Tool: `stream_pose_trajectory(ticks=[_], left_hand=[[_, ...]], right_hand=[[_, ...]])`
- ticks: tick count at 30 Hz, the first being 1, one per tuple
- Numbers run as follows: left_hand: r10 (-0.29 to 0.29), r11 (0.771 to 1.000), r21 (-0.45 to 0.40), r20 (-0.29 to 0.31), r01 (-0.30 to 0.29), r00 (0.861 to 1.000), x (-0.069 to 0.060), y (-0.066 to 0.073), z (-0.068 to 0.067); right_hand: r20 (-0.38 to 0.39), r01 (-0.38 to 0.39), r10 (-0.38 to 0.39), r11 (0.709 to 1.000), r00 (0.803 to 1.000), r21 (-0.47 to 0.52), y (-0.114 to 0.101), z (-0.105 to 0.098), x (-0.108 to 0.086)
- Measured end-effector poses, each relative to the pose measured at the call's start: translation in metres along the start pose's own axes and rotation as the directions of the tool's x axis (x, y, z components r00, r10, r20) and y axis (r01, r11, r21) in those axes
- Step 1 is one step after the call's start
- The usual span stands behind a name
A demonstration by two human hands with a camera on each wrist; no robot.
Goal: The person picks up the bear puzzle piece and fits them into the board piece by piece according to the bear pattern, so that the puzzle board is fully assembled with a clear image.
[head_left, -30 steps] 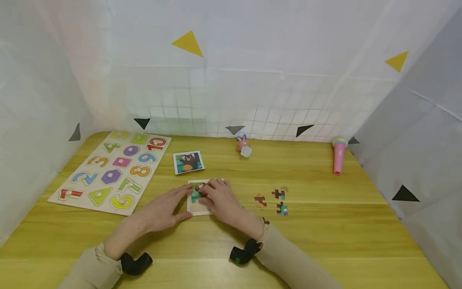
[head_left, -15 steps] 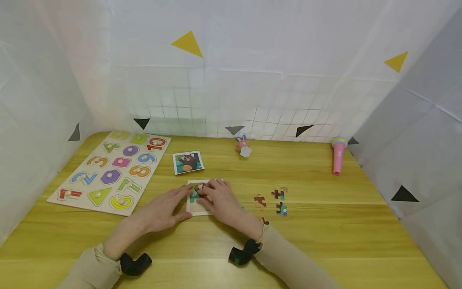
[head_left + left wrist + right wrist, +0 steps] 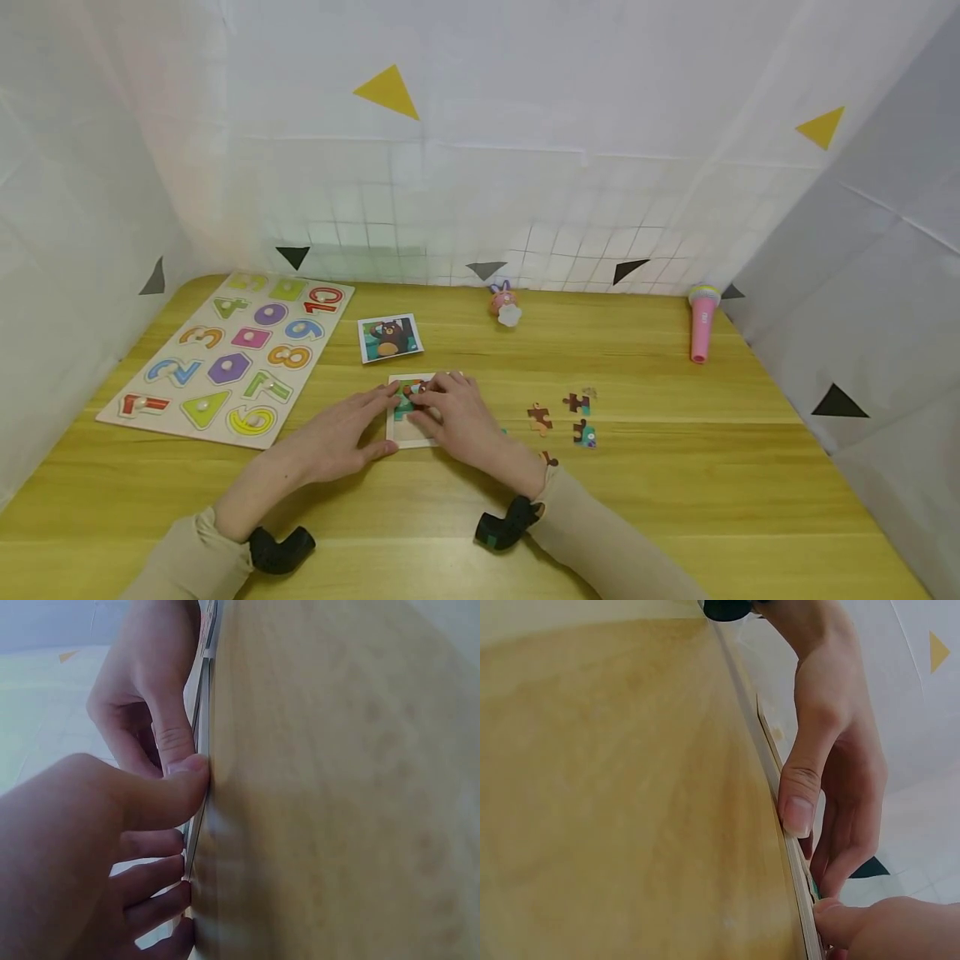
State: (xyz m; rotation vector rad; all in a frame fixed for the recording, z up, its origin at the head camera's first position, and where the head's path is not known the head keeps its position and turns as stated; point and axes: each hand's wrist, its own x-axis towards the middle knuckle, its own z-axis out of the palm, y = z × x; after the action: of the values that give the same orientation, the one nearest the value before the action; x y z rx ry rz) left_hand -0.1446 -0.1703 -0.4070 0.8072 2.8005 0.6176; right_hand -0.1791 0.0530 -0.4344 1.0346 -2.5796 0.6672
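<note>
A small jigsaw tray (image 3: 408, 432) lies on the table in the head view, part of a bear picture showing in its upper half. My left hand (image 3: 326, 442) rests on its left side, thumb at the near corner, fairly straight fingers along the edge. Above the tray, my right hand (image 3: 465, 421) bends down, thumb and index fingertip close together on a puzzle piece that they mostly cover. Its other fingers hide the tray's right half. To the right lie loose puzzle pieces (image 3: 540, 418), one partly behind the right wrist. Both wrist views look low along the tray's edge.
Behind the tray lies a bear picture card (image 3: 391, 337). A wooden number-and-shape board (image 3: 176, 400) takes up the left side. A small rabbit-eared toy (image 3: 505, 306) is near the back wall, and a pink toy microphone (image 3: 702, 327) lies at the far right.
Both hands stay in place on the tray. My right index finger and thumb shift very slightly over the piece; the loose pieces lie as before.
</note>
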Motion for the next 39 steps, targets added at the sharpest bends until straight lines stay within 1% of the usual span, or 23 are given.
stream_pose_trajectory(ticks=[12, 18, 22, 29, 36, 39], left_hand=[[-0.005, 1.000, 0.005, 0.006, 0.005, 1.000, 0.0003, -0.0002, -0.0010], [-0.018, 1.000, -0.002, 0.004, 0.018, 1.000, 0.0005, -0.0006, -0.0012], [-0.011, 1.000, 0.006, 0.004, 0.011, 1.000, 0.0007, -0.0020, -0.0005], [0.007, 1.000, 0.019, -0.009, -0.007, 1.000, 0.0015, -0.0026, 0.0002], [0.019, 0.999, 0.038, -0.007, -0.019, 1.000, 0.0012, -0.0013, -0.0008], [0.030, 0.998, 0.047, -0.004, -0.029, 1.000, 0.0013, 0.0003, -0.0003]], right_hand=[[0.020, -0.020, 0.019, 0.999, 1.000, 0.027, -0.0008, -0.0005, 0.0019], [0.024, -0.013, 0.014, 1.000, 1.000, -0.010, -0.0024, -0.0003, 0.0015], [0.029, -0.017, 0.017, 1.000, 0.999, -0.008, -0.0027, 0.0015, 0.0015], [0.004, -0.042, 0.042, 0.999, 0.999, 0.004, -0.0054, 0.0028, 0.0017], [0.031, -0.041, 0.041, 0.999, 0.999, -0.014, -0.0051, 0.0012, 0.0015], [0.022, -0.030, 0.030, 0.999, 0.999, 0.027, -0.0015, 0.0005, 0.0011]])
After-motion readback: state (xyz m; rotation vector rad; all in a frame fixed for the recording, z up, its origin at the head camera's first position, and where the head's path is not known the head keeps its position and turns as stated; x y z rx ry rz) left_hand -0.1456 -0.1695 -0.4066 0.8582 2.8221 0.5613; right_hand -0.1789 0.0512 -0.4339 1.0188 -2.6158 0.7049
